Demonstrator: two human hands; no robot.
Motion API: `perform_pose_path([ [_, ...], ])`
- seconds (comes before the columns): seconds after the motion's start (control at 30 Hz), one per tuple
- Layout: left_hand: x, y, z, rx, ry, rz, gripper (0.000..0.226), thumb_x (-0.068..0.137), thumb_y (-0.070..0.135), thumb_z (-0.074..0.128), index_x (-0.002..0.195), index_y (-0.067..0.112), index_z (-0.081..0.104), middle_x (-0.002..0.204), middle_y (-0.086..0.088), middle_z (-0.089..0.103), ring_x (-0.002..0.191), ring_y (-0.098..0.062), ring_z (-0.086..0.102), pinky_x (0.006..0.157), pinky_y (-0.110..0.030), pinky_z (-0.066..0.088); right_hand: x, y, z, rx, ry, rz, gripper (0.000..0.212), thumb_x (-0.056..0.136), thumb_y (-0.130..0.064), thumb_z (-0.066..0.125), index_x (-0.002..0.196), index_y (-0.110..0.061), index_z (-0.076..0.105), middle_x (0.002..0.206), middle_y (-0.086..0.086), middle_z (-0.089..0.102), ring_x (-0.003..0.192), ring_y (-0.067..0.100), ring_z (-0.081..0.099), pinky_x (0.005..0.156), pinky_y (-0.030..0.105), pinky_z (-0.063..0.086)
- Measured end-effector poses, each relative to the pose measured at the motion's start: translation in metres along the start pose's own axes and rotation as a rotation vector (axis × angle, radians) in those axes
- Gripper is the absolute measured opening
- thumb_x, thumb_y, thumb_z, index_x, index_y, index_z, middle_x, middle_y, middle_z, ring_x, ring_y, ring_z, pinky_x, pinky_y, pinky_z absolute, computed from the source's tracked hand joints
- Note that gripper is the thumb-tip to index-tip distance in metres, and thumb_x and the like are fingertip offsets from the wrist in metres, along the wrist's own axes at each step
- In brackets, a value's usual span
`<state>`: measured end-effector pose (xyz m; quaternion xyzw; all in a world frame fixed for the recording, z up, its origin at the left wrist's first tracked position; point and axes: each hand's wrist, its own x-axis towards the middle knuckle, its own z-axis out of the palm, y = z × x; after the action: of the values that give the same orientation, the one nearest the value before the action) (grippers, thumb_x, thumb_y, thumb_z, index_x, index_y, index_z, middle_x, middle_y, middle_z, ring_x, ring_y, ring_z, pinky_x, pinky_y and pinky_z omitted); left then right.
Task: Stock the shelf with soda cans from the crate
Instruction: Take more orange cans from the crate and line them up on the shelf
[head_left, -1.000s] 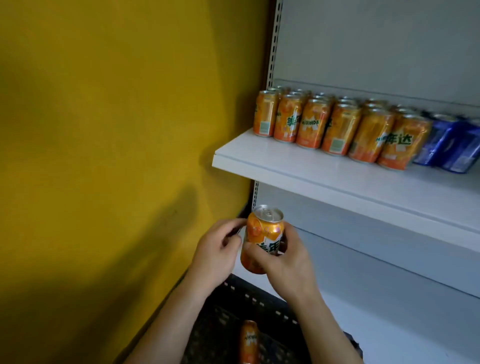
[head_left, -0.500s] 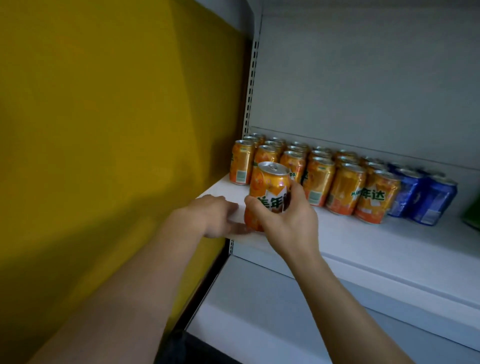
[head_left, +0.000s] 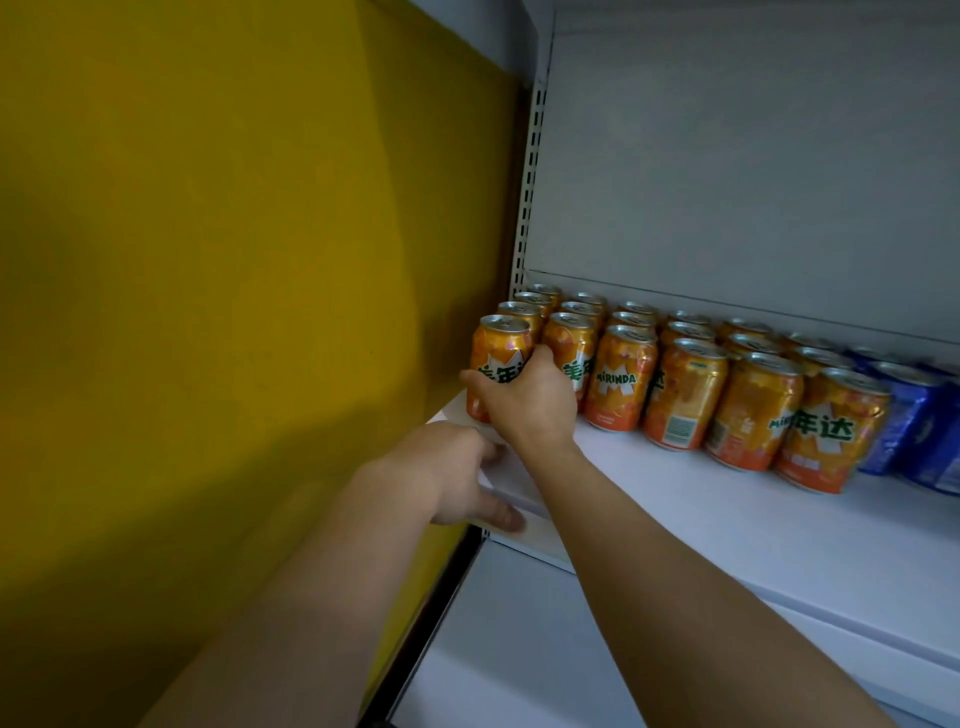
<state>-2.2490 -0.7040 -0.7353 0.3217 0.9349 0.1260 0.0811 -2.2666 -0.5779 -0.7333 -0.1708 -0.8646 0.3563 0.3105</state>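
You're in a shop, or at least a mock-up of one, and the white shelf (head_left: 727, 519) gives it away. It's retail gondola shelving: right at the shelf's back left corner stands a slotted metal upright (head_left: 529, 171), and a plain grey back panel (head_left: 727, 156) rises behind the shelf. On the shelf, orange Mirinda cans (head_left: 680, 395) sit in neat rows several deep, labels facing out, with blue cans (head_left: 904, 415) packed just to the right of them on the same shelf. Left of the shelf you've got a flat yellow wall (head_left: 234, 260). Below the shelf another white level (head_left: 519, 649) shows.
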Motion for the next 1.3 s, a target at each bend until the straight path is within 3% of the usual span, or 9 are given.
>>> perform_pose_path([
  [0.5, -0.004, 0.000, 0.001, -0.008, -0.007, -0.020, 0.059, 0.072, 0.067, 0.074, 0.121, 0.035, 0.063, 0.114, 0.007, 0.064, 0.099, -0.018, 0.057, 0.073, -0.031, 0.045, 0.003, 0.009, 0.011, -0.217, -0.023, -0.008, 0.078, 0.077, -0.062, 0.073, 0.124, -0.008, 0.044, 0.112, 0.015, 0.064, 0.104, 0.033, 0.063, 0.077, 0.039, 0.050],
  [0.6, -0.007, 0.003, 0.001, 0.039, -0.013, -0.021, 0.060, 0.078, 0.067, 0.069, 0.128, 0.036, 0.058, 0.128, 0.001, 0.059, 0.116, -0.025, 0.054, 0.091, -0.038, 0.048, -0.012, 0.014, 0.000, -0.242, -0.087, -0.011, 0.053, 0.086, -0.042, 0.071, 0.120, -0.006, 0.051, 0.116, 0.016, 0.063, 0.106, 0.034, 0.061, 0.080, 0.038, 0.048],
  [0.73, -0.019, 0.011, 0.009, 0.195, -0.020, -0.067, 0.071, 0.089, 0.067, 0.054, 0.151, 0.041, 0.030, 0.161, -0.006, 0.026, 0.149, -0.029, 0.020, 0.116, -0.058, 0.018, -0.059, 0.021, -0.031, -0.245, 0.043, -0.282, 0.018, 0.094, -0.016, 0.054, 0.100, -0.005, 0.068, 0.099, 0.016, 0.064, 0.092, 0.037, 0.060, 0.066, 0.034, 0.044],
  [0.87, -0.037, 0.018, 0.044, 0.219, 0.206, -0.120, 0.067, 0.099, 0.052, 0.048, 0.157, 0.031, 0.021, 0.164, -0.012, 0.019, 0.152, -0.032, 0.011, 0.121, -0.055, 0.017, -0.116, 0.026, -0.064, -0.155, 0.182, -0.469, 0.020, 0.091, -0.014, 0.053, 0.094, -0.011, 0.072, 0.080, 0.008, 0.067, 0.079, 0.030, 0.059, 0.061, 0.040, 0.051],
  [0.93, -0.059, 0.022, 0.076, 0.007, 0.432, -0.066, 0.059, 0.101, 0.046, 0.047, 0.154, 0.025, 0.035, 0.163, -0.013, 0.024, 0.152, -0.032, 0.014, 0.122, -0.046, 0.020, -0.147, 0.036, -0.075, -0.068, 0.216, -0.483, 0.021, 0.093, -0.017, 0.056, 0.103, -0.014, 0.075, 0.081, 0.002, 0.069, 0.077, 0.023, 0.061, 0.065, 0.034, 0.051],
  [1.03, -0.099, 0.026, 0.139, -0.301, 0.758, 0.066, 0.027, 0.100, 0.027, 0.053, 0.117, 0.015, 0.070, 0.129, -0.007, 0.061, 0.125, -0.025, 0.053, 0.101, -0.039, 0.047, -0.197, 0.066, -0.075, 0.060, 0.203, -0.428, 0.022, 0.092, -0.015, 0.060, 0.107, -0.016, 0.075, 0.084, -0.006, 0.070, 0.077, 0.011, 0.063, 0.069, 0.023, 0.049],
  [1.13, -0.133, 0.024, 0.205, -0.515, 0.501, -0.074, 0.024, 0.104, 0.023, 0.045, 0.096, 0.021, 0.067, 0.098, 0.012, 0.065, 0.088, -0.006, 0.059, 0.080, -0.031, 0.053, -0.247, 0.113, -0.064, 0.117, 0.068, -0.246, 0.032, 0.093, -0.007, 0.054, 0.118, -0.016, 0.071, 0.098, -0.009, 0.072, 0.086, 0.006, 0.067, 0.077, 0.024, 0.055],
  [1.2, -0.148, 0.020, 0.251, -0.589, 0.240, -0.188, 0.022, 0.103, 0.018, 0.043, 0.093, 0.025, 0.061, 0.096, 0.011, 0.068, 0.089, -0.006, 0.063, 0.084, -0.034, 0.054, -0.279, 0.145, -0.056, 0.078, -0.075, -0.119, 0.038, 0.094, 0.001, 0.051, 0.123, -0.015, 0.069, 0.109, -0.006, 0.072, 0.091, 0.005, 0.068, 0.084, 0.026, 0.057],
  [1.3, -0.168, 0.015, 0.308, -0.684, 0.065, -0.363, 0.023, 0.098, 0.009, 0.045, 0.095, 0.027, 0.060, 0.096, 0.004, 0.069, 0.091, -0.011, 0.063, 0.091, -0.034, 0.053, -0.325, 0.187, -0.046, 0.003, -0.230, 0.057, 0.042, 0.093, 0.006, 0.049, 0.125, -0.014, 0.067, 0.119, -0.003, 0.070, 0.101, 0.007, 0.066, 0.094, 0.023, 0.052],
])
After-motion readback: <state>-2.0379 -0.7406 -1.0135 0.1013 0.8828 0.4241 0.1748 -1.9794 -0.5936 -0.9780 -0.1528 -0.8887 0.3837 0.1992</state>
